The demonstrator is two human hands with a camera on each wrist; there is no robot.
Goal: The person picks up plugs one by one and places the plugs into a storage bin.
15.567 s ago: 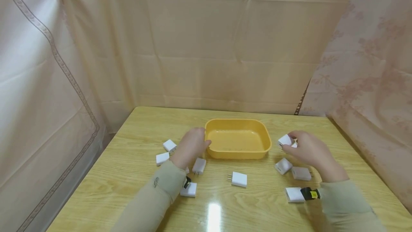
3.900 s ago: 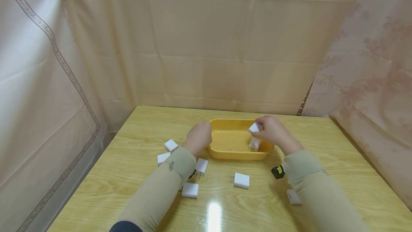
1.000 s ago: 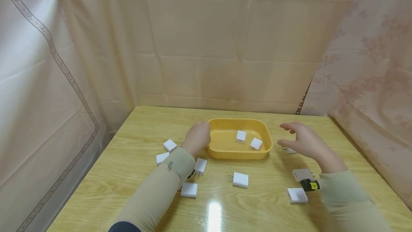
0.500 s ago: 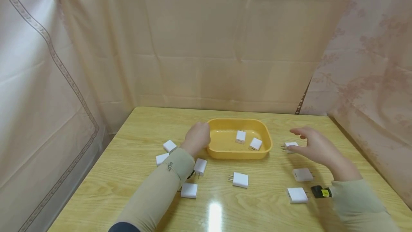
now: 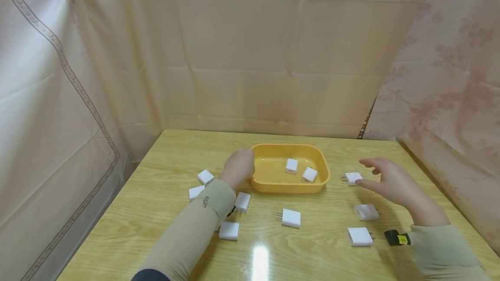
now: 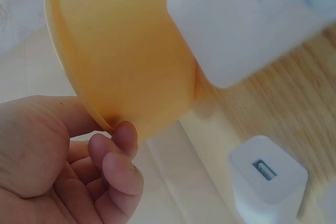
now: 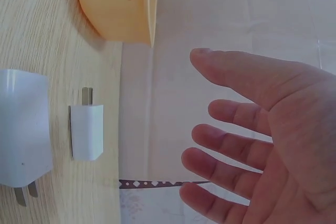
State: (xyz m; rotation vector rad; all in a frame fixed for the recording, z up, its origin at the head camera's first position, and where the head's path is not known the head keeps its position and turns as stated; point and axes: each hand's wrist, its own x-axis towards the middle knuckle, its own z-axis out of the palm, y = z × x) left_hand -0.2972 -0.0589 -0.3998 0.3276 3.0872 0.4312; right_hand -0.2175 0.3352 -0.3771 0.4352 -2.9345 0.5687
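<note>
My left hand [image 5: 238,168] holds the left rim of a yellow plastic basin [image 5: 289,188]; in the left wrist view, thumb and fingers [image 6: 119,169] pinch its edge. Two white plug-in chargers lie inside, one charger [image 5: 291,166] near the middle and another charger [image 5: 309,174] toward the right. My right hand [image 5: 398,185] hovers right of the basin with fingers spread, holding nothing, as the right wrist view confirms. Just left of its thumb a charger [image 5: 353,179] lies on the table, prongs pointing left. Two more chargers, one [image 5: 366,212] behind the other [image 5: 360,236], lie nearer the front.
On the wooden table [image 5: 320,255], a charger [image 5: 291,218] sits in front of the basin. Several chargers, including one [image 5: 228,230] and another [image 5: 205,177], lie around my left forearm, which partly hides some. Cloth curtains [image 5: 242,55] enclose the table's back and sides.
Since the oldest frame, two chargers have gone into the basin from my right hand. Over the last second that hand has drawn back to the right, uncovering a charger. The left hand keeps its hold.
</note>
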